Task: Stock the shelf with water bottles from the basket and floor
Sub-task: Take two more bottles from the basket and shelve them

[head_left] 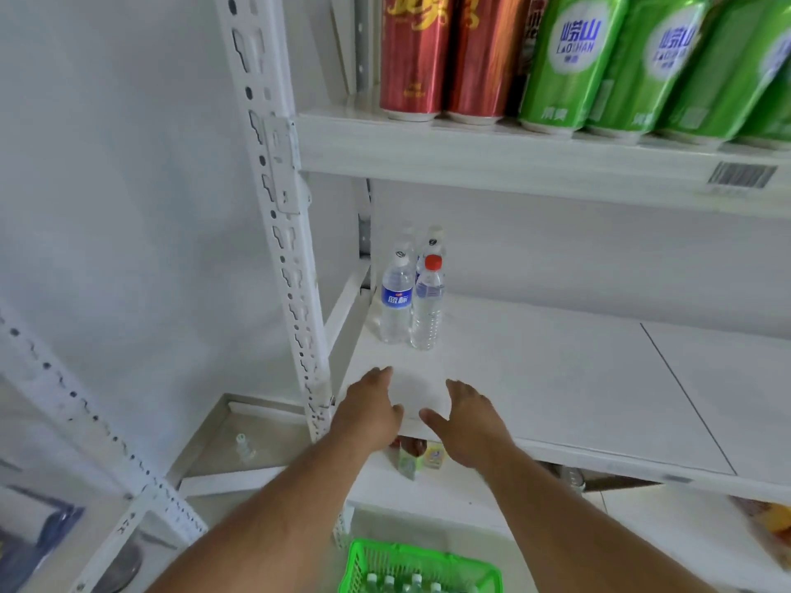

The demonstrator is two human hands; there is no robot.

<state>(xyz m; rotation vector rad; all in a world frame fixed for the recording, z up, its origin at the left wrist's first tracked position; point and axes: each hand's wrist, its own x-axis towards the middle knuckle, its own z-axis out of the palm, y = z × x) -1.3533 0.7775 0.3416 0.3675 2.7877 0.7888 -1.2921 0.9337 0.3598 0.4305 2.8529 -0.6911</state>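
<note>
Clear water bottles [411,293] (blue label, one red cap) stood mid-frame on shelf [556,378]; left hand [368,410] and right hand [464,425] empty, fingers relaxed.

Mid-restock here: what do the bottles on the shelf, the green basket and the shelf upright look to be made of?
Water bottles: clear, thin plastic, see-through and ribbed low down.
Green basket: moulded plastic, glossy, with an open lattice wall.
Shelf upright: apparently white-painted steel, punched with keyhole slots.
Shelf board: smooth matt white; the material cannot be told.

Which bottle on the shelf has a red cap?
The front right bottle, nearest the right hand. The bottles around it wear white caps.
</note>
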